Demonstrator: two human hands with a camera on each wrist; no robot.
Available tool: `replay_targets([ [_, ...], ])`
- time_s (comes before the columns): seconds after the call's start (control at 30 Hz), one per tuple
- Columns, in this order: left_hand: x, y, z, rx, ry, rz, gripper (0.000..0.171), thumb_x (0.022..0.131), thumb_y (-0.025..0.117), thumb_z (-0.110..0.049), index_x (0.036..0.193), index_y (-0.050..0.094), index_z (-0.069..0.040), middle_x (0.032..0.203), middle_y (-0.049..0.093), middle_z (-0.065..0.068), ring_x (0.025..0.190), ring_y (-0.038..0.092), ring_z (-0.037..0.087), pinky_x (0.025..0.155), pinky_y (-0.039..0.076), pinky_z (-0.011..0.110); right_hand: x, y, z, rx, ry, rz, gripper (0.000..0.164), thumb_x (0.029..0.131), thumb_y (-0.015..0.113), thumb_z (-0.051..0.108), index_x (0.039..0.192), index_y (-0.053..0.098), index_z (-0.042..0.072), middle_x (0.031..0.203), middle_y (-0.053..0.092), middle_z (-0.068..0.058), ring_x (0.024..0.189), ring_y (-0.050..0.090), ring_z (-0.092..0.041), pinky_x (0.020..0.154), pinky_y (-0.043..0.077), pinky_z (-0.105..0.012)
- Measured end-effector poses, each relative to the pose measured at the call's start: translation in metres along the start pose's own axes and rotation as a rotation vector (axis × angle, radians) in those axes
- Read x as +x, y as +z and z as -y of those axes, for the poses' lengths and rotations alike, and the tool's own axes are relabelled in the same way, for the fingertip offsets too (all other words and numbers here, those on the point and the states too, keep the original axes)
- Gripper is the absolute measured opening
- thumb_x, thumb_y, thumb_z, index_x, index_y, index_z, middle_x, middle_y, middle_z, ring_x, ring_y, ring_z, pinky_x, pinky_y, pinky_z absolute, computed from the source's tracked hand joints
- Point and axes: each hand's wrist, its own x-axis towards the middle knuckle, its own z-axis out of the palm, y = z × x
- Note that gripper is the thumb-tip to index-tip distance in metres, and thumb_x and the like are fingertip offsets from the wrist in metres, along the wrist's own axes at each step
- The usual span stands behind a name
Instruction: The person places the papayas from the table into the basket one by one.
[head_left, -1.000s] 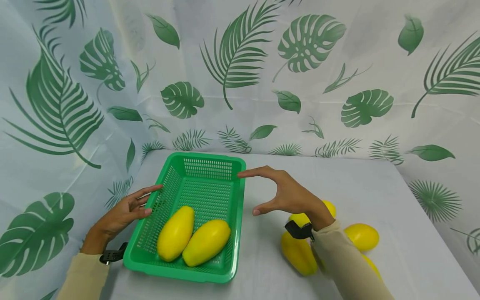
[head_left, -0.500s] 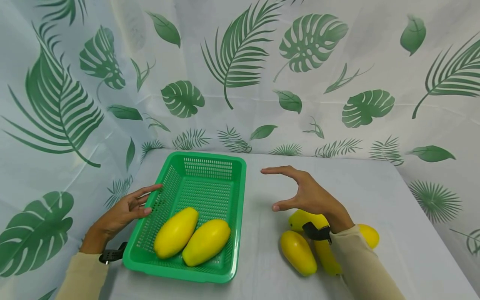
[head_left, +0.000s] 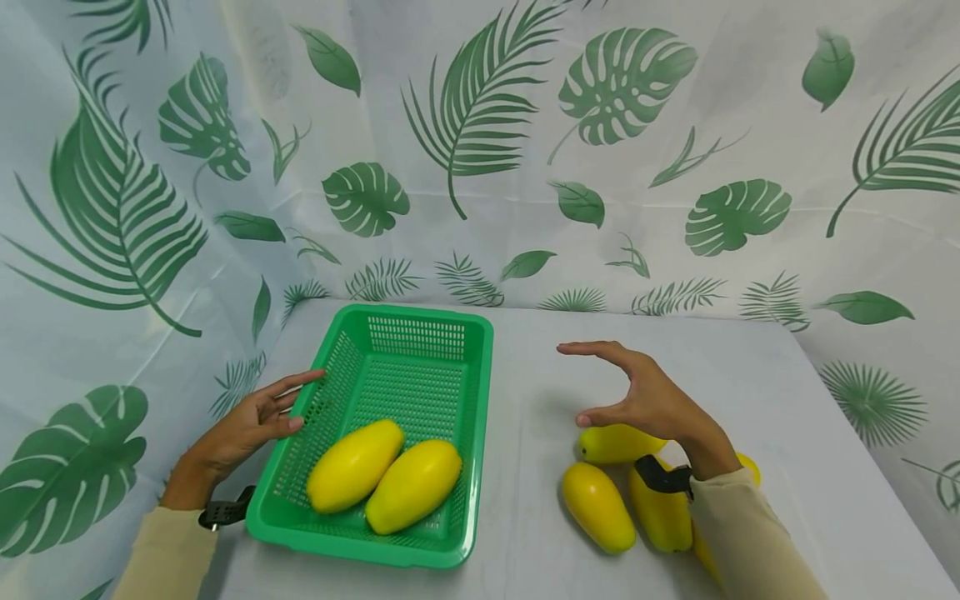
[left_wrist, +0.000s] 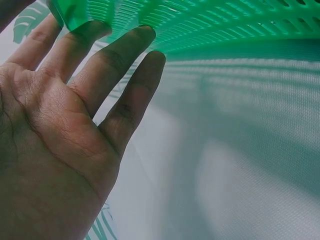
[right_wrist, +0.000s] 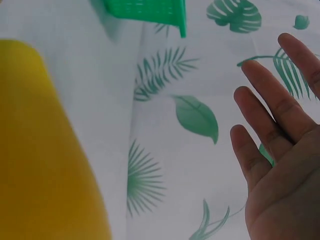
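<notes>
Right hand released and empty over loose yellow fruit, right of centre; left hand at green basket, left of centre.
Left fingers mostly straight at basket's left rim, not clenched. Two yellow fruits inside, lower half of basket: left fruit and right fruit, side by side, tilted, right of left hand. Right thumb and fingers spread wide; thumb tip just above upper loose fruit, contact can't tell. Front loose fruit and middle loose fruit below that hand; more yellow partly hidden by right sleeve, lower right. All on white tablecloth.
</notes>
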Motion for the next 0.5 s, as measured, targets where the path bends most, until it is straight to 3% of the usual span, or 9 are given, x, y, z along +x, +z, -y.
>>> replay_targets([
  [0.3,0.001,0.000,0.002,0.001,-0.006,-0.008,0.066,0.108,0.055,-0.006,0.169,0.032,-0.018,0.177,0.022,0.016,0.156,0.003,0.066,0.110,0.018,0.090,-0.018,-0.006,-0.016,-0.002,0.023,-0.047,0.083,0.079,0.096,0.023,0.151,0.058,0.033,0.157,0.056,0.012,0.146,0.040,0.001,0.119,0.026,-0.077],
  [0.5,0.001,0.000,0.001,0.003,-0.007,-0.009,0.066,0.108,0.055,-0.006,0.169,0.032,-0.018,0.177,0.023,0.013,0.157,0.004,0.065,0.110,0.018,0.090,-0.025,-0.010,-0.024,-0.014,0.032,-0.066,0.084,0.079,0.096,0.016,0.152,0.058,0.030,0.158,0.056,0.009,0.145,0.040,0.004,0.118,0.025,-0.078],
])
